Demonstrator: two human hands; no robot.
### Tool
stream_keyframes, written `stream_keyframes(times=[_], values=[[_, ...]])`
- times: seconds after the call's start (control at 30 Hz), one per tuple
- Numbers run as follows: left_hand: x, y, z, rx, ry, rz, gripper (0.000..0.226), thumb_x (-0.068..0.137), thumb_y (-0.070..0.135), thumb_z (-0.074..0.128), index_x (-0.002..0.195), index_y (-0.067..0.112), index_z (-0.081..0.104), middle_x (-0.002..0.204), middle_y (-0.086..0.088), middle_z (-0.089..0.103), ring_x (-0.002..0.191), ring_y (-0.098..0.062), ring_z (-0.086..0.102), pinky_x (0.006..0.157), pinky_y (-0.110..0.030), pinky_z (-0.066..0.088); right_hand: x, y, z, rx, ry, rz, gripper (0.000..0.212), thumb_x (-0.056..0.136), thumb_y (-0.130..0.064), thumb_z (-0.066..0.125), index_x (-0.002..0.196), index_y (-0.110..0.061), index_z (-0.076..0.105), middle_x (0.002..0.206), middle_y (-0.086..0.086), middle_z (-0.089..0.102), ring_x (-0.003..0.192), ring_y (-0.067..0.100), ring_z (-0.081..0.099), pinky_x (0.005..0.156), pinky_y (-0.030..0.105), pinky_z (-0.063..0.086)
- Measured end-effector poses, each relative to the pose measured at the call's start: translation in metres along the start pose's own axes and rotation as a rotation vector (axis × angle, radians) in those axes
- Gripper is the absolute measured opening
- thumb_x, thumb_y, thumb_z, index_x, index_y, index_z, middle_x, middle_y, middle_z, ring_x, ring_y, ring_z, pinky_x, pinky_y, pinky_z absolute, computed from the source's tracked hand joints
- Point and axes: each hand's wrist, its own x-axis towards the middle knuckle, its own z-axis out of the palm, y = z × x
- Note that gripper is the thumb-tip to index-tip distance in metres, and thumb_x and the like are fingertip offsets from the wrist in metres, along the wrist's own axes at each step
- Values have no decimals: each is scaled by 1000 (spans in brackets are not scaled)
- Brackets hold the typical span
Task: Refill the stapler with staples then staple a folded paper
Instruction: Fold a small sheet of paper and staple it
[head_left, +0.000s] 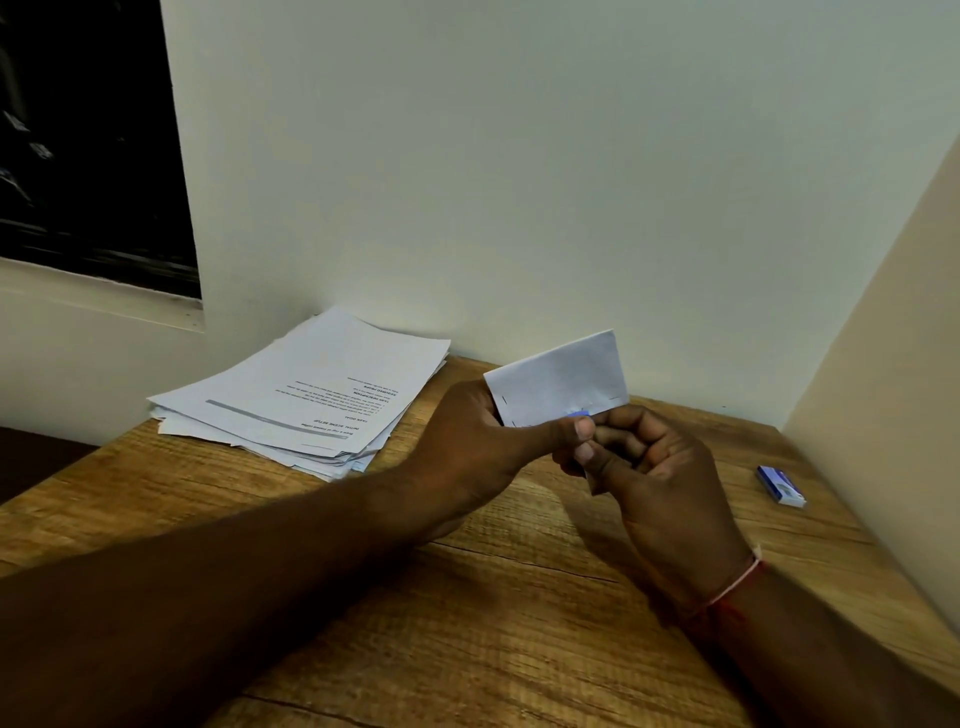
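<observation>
A folded white paper (563, 379) is held up above the wooden desk (467, 597). My left hand (467, 447) pinches its lower left edge, thumb in front. Small dark staple marks show near the paper's left and right edges. My right hand (654, 478) is curled round a small stapler (579, 414). Only a blue tip of the stapler shows, right at the paper's bottom edge; the rest is hidden in the fingers. Both thumbs meet just below that tip.
A loose stack of printed sheets (311, 395) lies at the back left of the desk against the wall. A small blue and white staple box (781, 486) sits on the right, near the side wall. A dark window is at upper left.
</observation>
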Motion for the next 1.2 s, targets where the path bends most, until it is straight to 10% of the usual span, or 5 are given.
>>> stream_keyframes(times=[0.43,1.03,1.2], values=[[-2,-4,4,38,68,-18,56,81,30,98,131,18,77,121,-7,82,117,-33,78,96,-66,65,-8,-8,11,33,69,-26,14,93,-3,78,107,-4,73,86,13,84,75,17,81,63,17,57],[-15,22,8,121,-10,157,37,86,8,94,119,19,83,112,4,87,110,-15,82,95,-30,65,-16,-24,6,-78,-16,-188,31,91,-28,73,121,-30,73,112,-22,82,108,-1,77,84,11,58],[-15,22,14,37,-32,166,20,92,6,88,112,11,84,98,-17,83,91,-44,78,77,-44,66,-15,-11,11,-184,-38,-195,21,99,-30,66,112,-21,80,95,-10,81,91,13,77,77,17,59]])
